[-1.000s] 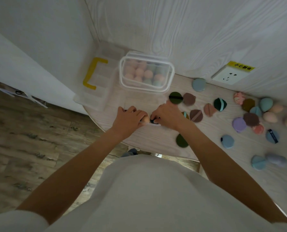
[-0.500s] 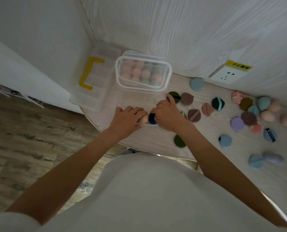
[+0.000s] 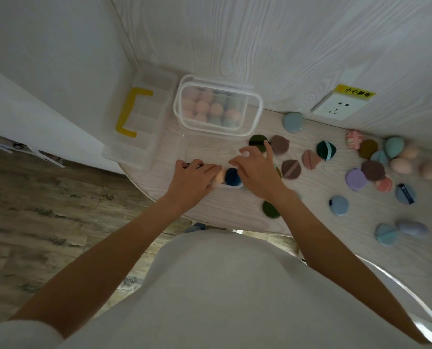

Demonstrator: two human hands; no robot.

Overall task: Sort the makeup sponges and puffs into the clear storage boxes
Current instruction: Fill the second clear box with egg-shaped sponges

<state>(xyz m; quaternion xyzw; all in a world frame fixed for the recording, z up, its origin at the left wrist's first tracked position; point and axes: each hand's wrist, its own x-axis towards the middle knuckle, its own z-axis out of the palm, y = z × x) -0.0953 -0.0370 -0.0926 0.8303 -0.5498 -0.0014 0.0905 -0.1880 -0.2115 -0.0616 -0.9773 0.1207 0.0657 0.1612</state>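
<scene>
A clear lidded box [image 3: 257, 114] at the back of the table holds several peach and pale green egg sponges. In front of it stands a low clear box [image 3: 204, 149], hard to make out. At its near edge lie a peach sponge [image 3: 219, 176] and a dark blue puff [image 3: 232, 176]. My left hand [image 3: 193, 178] grips the peach sponge with curled fingers. My right hand [image 3: 257, 170] hovers just right of the blue puff, fingers spread and holding nothing. Its index finger points toward a dark green puff [image 3: 256, 142].
Several puffs and sponges lie scattered to the right: brown [image 3: 291, 169], teal [image 3: 326, 150], blue [image 3: 338, 205], purple [image 3: 355, 179], peach eggs [image 3: 401, 165]. A flat clear organiser with a yellow handle [image 3: 131, 114] leans at the back left. A wall socket [image 3: 338, 108] sits behind. The table edge curves near my body.
My right hand has let go of the dark blue puff and lifted, its fingers spreading. The puff now lies beside the peach sponge. The left hand has stayed put.
</scene>
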